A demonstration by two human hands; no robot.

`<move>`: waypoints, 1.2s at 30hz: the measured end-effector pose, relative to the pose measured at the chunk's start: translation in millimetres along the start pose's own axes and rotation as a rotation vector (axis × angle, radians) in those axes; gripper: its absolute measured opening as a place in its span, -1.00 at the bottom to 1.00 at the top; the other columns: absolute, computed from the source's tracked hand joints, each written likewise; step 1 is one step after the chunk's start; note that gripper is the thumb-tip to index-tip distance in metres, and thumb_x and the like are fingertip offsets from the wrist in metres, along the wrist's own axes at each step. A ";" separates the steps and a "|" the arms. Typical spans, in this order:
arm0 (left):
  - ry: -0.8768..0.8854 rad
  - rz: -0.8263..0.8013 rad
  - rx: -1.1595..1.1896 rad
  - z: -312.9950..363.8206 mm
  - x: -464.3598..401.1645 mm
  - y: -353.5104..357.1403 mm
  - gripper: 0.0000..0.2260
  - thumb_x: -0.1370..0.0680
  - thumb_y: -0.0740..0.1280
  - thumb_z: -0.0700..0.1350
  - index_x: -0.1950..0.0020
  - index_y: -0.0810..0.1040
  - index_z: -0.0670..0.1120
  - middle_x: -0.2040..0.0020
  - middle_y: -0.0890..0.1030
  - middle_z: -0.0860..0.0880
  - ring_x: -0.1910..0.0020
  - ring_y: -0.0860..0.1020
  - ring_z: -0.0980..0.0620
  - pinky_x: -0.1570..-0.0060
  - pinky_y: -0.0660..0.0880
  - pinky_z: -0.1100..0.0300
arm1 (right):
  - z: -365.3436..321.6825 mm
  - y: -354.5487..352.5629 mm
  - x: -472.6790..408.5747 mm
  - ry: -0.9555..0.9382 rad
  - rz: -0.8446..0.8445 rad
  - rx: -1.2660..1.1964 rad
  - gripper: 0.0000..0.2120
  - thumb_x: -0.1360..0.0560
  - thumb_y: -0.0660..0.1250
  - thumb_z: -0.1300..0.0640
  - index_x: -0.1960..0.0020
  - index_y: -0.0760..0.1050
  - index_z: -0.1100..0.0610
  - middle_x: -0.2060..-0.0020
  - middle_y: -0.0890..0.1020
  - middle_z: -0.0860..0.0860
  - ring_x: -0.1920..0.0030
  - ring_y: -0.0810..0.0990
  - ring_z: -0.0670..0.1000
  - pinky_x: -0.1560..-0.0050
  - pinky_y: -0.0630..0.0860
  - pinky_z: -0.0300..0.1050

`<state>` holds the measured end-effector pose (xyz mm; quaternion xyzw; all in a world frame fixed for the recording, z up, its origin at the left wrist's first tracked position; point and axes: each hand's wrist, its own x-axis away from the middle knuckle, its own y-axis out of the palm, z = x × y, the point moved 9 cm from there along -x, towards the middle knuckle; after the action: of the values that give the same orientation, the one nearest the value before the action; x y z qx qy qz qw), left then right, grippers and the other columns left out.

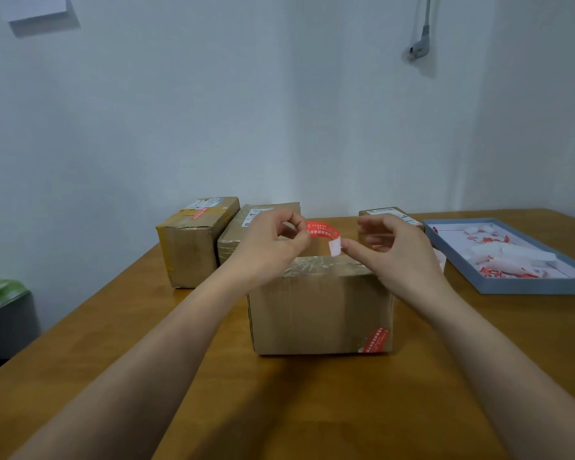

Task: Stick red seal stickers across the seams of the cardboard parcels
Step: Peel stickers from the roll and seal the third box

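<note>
A taped cardboard parcel stands in front of me on the wooden table, with one red seal sticker stuck at its lower right front corner. Above its top both hands hold a curved red seal sticker. My left hand pinches the sticker's left end. My right hand pinches its white backing tab at the right end. Three more parcels stand behind: one at the left with a red sticker on top, one in the middle, one at the right.
A shallow grey tray at the right holds peeled white backings and red sticker scraps. The wall stands close behind the parcels. A dark object with a green top sits off the table's left edge.
</note>
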<state>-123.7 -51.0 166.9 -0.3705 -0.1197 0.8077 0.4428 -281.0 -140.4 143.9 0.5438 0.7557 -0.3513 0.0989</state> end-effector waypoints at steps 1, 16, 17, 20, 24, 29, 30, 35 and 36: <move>-0.009 0.001 0.004 -1.8 0.2 -0.5 -0.93 -0.55 0.32 -0.20 0.11 0.54 -0.17 0.15 0.61 -0.02 0.19 0.56 0.03 0.27 0.44 0.38 | 0.0 -0.2 0.9 0.003 -0.019 -0.015 -0.44 -0.31 0.49 -0.14 -0.25 0.46 -0.01 -0.09 0.56 -0.12 -0.04 0.52 -0.15 0.04 0.47 -0.30; -0.032 0.014 -0.001 -8.3 2.9 -3.0 -0.92 -0.55 0.36 -0.14 0.09 0.56 -0.14 0.11 0.62 0.04 0.06 0.60 0.05 0.12 0.55 0.20 | -7.5 8.6 4.4 -0.059 0.013 0.050 -0.82 -0.44 0.42 -0.07 0.05 0.46 -0.07 0.15 0.49 -0.26 0.03 0.49 -0.17 0.02 0.45 -0.24; -0.034 0.014 -0.005 -9.3 2.9 -3.5 -0.93 -0.55 0.36 -0.13 0.09 0.56 -0.13 0.10 0.61 0.05 0.05 0.60 0.05 0.11 0.55 0.21 | -5.8 7.9 3.9 -0.058 0.016 0.049 -0.85 -0.45 0.41 -0.06 0.07 0.48 -0.08 0.16 0.50 -0.26 0.03 0.50 -0.16 0.01 0.47 -0.20; -0.023 0.007 -0.010 -9.9 2.9 -3.0 -0.93 -0.54 0.36 -0.15 0.13 0.57 -0.12 0.13 0.61 0.06 0.11 0.59 0.10 0.19 0.49 0.34 | -4.3 3.6 2.4 -0.068 0.042 0.033 -0.89 -0.46 0.40 -0.04 0.09 0.53 -0.04 0.15 0.56 -0.19 0.05 0.53 -0.15 0.02 0.49 -0.21; -0.054 0.004 -0.012 -14.7 2.6 -3.1 -0.89 -0.54 0.36 -0.12 0.14 0.57 -0.14 0.21 0.60 0.04 0.26 0.53 0.19 0.33 0.42 0.41 | -5.6 -0.9 0.4 -0.067 0.053 0.047 -0.95 -0.50 0.36 -0.01 0.11 0.56 -0.06 0.22 0.53 -0.25 0.14 0.51 -0.24 0.17 0.40 -0.38; -0.121 0.011 -0.059 -24.4 -0.1 -3.9 -0.77 -0.57 0.34 0.00 0.10 0.57 -0.17 0.13 0.65 -0.14 0.27 0.53 0.07 0.43 0.40 0.44 | -5.1 1.6 -8.5 -0.007 0.015 0.028 -0.93 -0.52 0.35 0.02 0.13 0.59 -0.08 0.26 0.54 -0.27 0.19 0.50 -0.27 0.24 0.32 -0.46; -0.136 0.002 -0.065 -26.1 -0.1 -2.6 -0.76 -0.57 0.33 0.00 0.09 0.57 -0.18 0.12 0.65 -0.16 0.28 0.54 0.07 0.44 0.41 0.42 | -4.1 2.6 -10.5 0.002 0.013 0.034 -0.92 -0.52 0.35 0.02 0.12 0.61 -0.06 0.27 0.53 -0.28 0.20 0.49 -0.27 0.23 0.33 -0.44; -0.192 -0.075 -0.084 -33.1 3.2 6.0 -0.77 -0.58 0.32 -0.05 0.06 0.55 -0.23 0.22 0.62 -0.17 0.57 0.39 0.27 0.54 0.32 0.44 | 3.0 9.6 -14.2 0.027 -0.001 0.091 -0.85 -0.51 0.35 -0.01 0.09 0.64 0.04 0.31 0.52 -0.24 0.25 0.47 -0.28 0.27 0.33 -0.41; -0.195 -0.088 -0.109 -33.6 3.8 7.6 -0.77 -0.58 0.32 -0.04 0.06 0.56 -0.23 0.26 0.59 -0.11 0.56 0.40 0.28 0.52 0.32 0.44 | 4.7 10.2 -13.6 0.030 0.002 0.101 -0.83 -0.51 0.36 -0.01 0.08 0.65 0.06 0.30 0.53 -0.22 0.26 0.47 -0.28 0.30 0.30 -0.43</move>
<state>-106.0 -56.8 137.7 -0.3082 -0.2220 0.8119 0.4432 -267.8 -151.9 143.3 0.5540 0.7378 -0.3807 0.0605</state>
